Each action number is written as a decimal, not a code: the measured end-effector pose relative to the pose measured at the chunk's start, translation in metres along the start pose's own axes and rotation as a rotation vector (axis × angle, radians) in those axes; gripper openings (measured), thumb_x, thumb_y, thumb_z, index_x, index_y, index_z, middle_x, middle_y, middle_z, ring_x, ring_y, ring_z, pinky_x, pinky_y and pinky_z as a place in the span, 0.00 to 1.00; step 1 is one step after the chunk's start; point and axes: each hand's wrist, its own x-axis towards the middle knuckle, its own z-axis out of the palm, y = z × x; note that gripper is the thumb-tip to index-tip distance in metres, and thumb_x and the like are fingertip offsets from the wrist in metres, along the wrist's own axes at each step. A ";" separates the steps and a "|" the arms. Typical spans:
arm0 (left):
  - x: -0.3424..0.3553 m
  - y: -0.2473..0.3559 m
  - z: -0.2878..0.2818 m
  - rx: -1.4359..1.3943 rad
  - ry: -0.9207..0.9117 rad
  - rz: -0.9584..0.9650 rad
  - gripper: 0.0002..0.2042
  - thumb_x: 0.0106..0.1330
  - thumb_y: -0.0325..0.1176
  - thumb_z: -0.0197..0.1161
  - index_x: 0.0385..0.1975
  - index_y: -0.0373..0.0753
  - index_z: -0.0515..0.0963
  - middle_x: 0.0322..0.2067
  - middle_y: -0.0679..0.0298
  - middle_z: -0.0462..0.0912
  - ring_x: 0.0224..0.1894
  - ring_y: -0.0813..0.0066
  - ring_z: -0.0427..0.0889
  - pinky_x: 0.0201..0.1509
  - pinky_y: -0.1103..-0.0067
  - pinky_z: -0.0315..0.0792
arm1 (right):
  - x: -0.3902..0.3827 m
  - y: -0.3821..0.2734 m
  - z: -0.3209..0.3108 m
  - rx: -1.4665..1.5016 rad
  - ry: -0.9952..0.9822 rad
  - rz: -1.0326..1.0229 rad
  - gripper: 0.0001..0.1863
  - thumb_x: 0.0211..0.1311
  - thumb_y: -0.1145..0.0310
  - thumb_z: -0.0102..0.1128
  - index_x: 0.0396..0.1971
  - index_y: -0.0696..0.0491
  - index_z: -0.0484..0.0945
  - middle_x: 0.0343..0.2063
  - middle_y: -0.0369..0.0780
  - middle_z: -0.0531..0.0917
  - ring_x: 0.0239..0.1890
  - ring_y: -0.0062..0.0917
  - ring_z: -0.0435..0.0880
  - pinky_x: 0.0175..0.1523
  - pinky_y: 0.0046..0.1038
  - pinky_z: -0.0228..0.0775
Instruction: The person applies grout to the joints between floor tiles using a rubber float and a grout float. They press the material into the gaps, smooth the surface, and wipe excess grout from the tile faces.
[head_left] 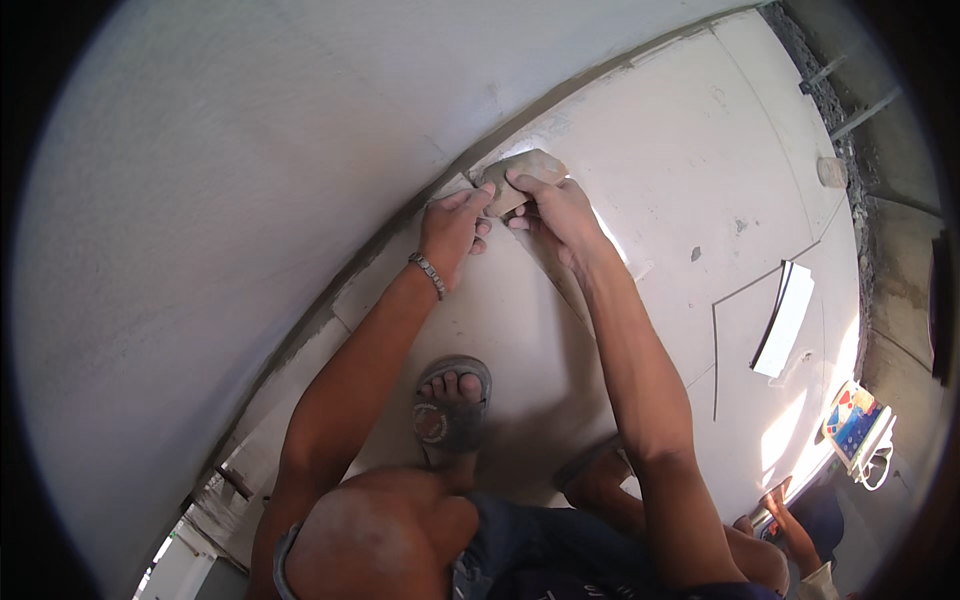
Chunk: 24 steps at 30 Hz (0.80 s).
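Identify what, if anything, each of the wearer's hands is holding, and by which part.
One flat beige piece: the left hand holds its left end, the right hand its near right side, thumb on top.

Smooth grey-white wall (pixel 220 180) blocks anything left of the left hand (pixel 455 232). Right hand (pixel 562 218) has loads of room sideways over the pale cream floor (pixel 680 180), up to those long flat white strips (pixel 786 320). Gap between the forearms (pixel 640 370): flat tan-grey fragment (pixel 532 166) across the top, dark grey open-toed sandal (pixel 445 425) low down.
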 end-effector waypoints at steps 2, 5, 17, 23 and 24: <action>0.001 -0.001 -0.008 0.017 0.018 -0.007 0.13 0.72 0.41 0.66 0.26 0.43 0.75 0.24 0.74 0.70 0.23 0.87 0.67 0.22 0.83 0.58 | 0.007 0.000 0.005 -0.088 -0.025 0.005 0.13 0.67 0.65 0.66 0.42 0.60 0.79 0.30 0.36 0.81 0.28 0.19 0.78 0.33 0.23 0.75; 0.001 -0.001 -0.019 0.051 -0.016 -0.036 0.14 0.72 0.42 0.66 0.26 0.43 0.74 0.23 0.75 0.69 0.22 0.88 0.66 0.22 0.84 0.58 | 0.005 -0.003 0.016 -0.147 0.006 0.001 0.13 0.67 0.67 0.65 0.42 0.62 0.79 0.32 0.39 0.82 0.30 0.21 0.80 0.35 0.25 0.74; 0.003 -0.022 -0.036 -0.014 -0.083 0.014 0.15 0.76 0.41 0.56 0.46 0.34 0.79 0.22 0.69 0.74 0.19 0.86 0.68 0.19 0.84 0.58 | 0.043 0.012 0.039 -0.425 0.340 -0.159 0.15 0.65 0.67 0.64 0.33 0.68 0.81 0.26 0.44 0.83 0.29 0.27 0.81 0.34 0.35 0.72; 0.001 -0.031 -0.048 -0.089 -0.081 0.004 0.15 0.76 0.39 0.56 0.50 0.33 0.77 0.23 0.69 0.75 0.19 0.86 0.68 0.19 0.85 0.58 | 0.047 0.014 0.053 -0.410 0.320 -0.066 0.15 0.64 0.67 0.60 0.33 0.68 0.80 0.23 0.43 0.80 0.22 0.26 0.77 0.25 0.34 0.66; 0.001 -0.031 -0.047 -0.091 -0.082 0.012 0.16 0.76 0.39 0.56 0.50 0.33 0.77 0.23 0.68 0.75 0.19 0.86 0.68 0.19 0.85 0.58 | 0.038 0.006 0.057 -0.427 0.327 -0.032 0.15 0.63 0.67 0.59 0.33 0.68 0.79 0.23 0.43 0.79 0.21 0.26 0.76 0.23 0.34 0.65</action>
